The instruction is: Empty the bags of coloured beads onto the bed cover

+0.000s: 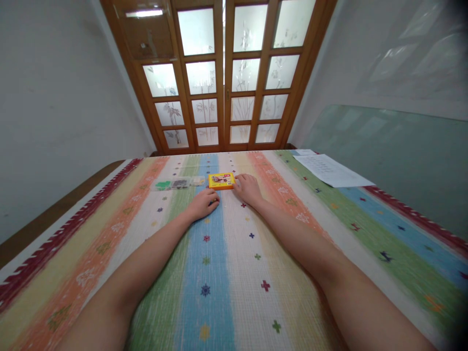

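Observation:
A small yellow box (221,180) lies flat on the striped cloth (226,273) ahead of me. My right hand (247,187) rests palm down with its fingers touching the box's right side. My left hand (204,203) lies on the cloth just in front of the box, its fingers loosely curled and nothing visible in them. To the left of the box lie clear plastic bags (178,184) with small green, dark and pale pieces inside.
A white printed sheet (331,170) lies at the far right of the cloth. A wooden door with frosted glass panes (224,73) stands beyond. White walls close in on both sides. A pane of green glass (395,156) leans on the right.

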The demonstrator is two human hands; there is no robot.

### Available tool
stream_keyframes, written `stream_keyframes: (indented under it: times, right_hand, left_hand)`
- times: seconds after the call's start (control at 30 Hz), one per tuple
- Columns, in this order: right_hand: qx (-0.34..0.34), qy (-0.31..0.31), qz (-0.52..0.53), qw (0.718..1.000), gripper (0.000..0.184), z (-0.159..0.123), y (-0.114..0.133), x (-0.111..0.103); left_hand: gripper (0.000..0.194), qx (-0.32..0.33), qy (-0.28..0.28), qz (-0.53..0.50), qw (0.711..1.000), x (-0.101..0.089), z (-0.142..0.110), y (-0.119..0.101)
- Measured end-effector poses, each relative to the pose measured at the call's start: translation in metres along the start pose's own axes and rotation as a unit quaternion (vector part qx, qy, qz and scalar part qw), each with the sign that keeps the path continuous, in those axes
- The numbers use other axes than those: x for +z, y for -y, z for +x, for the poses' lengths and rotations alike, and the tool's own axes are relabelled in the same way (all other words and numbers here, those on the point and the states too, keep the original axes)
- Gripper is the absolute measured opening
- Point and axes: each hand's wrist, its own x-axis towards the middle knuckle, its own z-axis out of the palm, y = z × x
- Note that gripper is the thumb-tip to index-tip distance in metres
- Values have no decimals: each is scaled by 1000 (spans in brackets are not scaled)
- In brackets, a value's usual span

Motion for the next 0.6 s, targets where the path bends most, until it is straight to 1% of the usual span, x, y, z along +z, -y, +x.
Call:
stream_keyframes:
  times: [0.07,0.17,0.23,0.3,0.37,0.43,0.5,0.6]
  right_hand:
    - [-39,10,5,999,39,-2,4,-1]
    - [-91,36,7,995,44,-4,10,0]
    - [-112,55,6,992,45,-4,11,1]
    - [-118,70,3,990,46,-4,12,1]
    - [-113,81,-1,990,45,-2,12,0]
    - [-106,85,-4,991,43,-1,12,-2]
    - [-101,84,-6,991,40,0,14,-3]
    - [-95,77,-7,992,37,1,17,-3]
  left_hand:
    - [19,-23,-27,-3,999,-3,0,4]
    - [19,-66,-90,13,994,-11,1,17]
    - [22,-92,-130,41,986,-16,0,30]
    - [31,-117,-154,63,979,-19,-2,43]
    - [41,-142,-165,62,974,-19,-4,52]
    - [45,-153,-166,49,973,-19,-5,56]
    - [44,-145,-164,46,975,-18,-5,54]
    - [40,-134,-161,70,975,-18,-3,46]
